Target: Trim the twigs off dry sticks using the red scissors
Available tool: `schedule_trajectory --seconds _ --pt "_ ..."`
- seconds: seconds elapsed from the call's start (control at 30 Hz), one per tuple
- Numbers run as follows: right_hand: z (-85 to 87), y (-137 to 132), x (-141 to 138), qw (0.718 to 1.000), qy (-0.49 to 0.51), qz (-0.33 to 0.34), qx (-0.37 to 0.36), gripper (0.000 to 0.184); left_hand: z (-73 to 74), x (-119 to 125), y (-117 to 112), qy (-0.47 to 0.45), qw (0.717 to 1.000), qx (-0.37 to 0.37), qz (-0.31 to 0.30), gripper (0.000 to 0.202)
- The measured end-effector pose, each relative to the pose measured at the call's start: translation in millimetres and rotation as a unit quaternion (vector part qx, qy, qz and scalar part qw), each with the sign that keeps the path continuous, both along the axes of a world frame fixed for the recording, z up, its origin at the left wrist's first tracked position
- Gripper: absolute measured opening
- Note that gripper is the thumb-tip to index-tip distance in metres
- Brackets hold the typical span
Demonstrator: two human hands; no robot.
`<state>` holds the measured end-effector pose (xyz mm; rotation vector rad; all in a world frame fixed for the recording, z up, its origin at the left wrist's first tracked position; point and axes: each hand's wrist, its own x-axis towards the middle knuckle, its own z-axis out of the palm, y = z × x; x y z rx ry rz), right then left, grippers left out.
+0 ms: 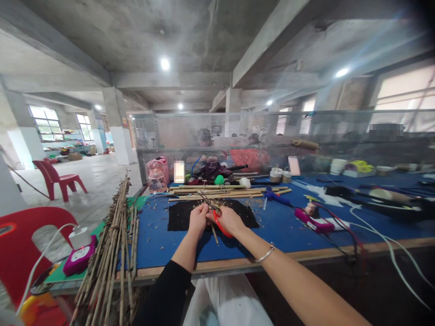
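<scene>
My left hand (198,218) is closed around a thin brown stick (208,204), holding it above a black cloth (183,215) on the blue table (285,226). My right hand (228,220) is closed on red-handled scissors (219,222), whose blades meet the stick near my left fingers. The stick's lower end pokes out below my hands. A silver bangle sits on my right wrist.
A bundle of long sticks (113,249) lies at the table's left edge. More cut sticks (217,192) lie beyond the cloth. A blue glue gun (276,196), a pink tool (312,221) with cables, a pink jug (157,174), and red chairs (56,177) on the left.
</scene>
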<state>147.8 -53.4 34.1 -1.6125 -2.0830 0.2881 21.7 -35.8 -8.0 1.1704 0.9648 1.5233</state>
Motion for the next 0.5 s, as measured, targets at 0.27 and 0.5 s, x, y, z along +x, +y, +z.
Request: schedule_trajectory --seconds 0.27,0.5 --pt "-4.4 8 7 0.999 0.021 0.021 -0.020 0.045 1.4 0 0 0.027 0.999 -0.019 0.014 0.037" --pt "-10.1 23 20 0.982 0.147 0.089 -0.080 0.050 10.9 0 -5 -0.003 0.993 -0.104 0.052 0.029"
